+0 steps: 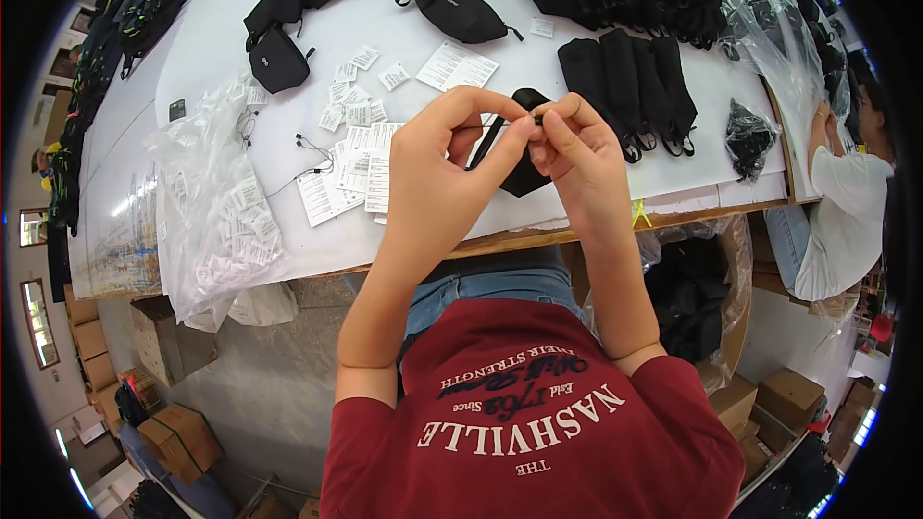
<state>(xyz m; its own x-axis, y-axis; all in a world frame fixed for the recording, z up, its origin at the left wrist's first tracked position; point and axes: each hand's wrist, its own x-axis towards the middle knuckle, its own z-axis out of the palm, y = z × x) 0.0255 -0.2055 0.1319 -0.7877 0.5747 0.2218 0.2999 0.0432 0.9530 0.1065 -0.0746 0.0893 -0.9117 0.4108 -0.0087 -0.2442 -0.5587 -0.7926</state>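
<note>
From afar I watch L hand [473, 139] and R hand [579, 142] pinch a thin blk cord [537, 121], fingertips meeting; blk pouch [525, 179] beneath, long axis pointing away.

A plain black is seen on the nearest pouch [527, 176], and the same black is repeated on the row of pouches [625, 86]. The tabletop [221, 34] is coloured white, and its front edge [519, 241] is coloured wood brown. The printed cards [457, 65] are covered with small dark print on white. The T-shirt [538, 346] is coloured dark red and decorated with white and black lettering. The jeans [490, 288] are dyed blue.
</note>
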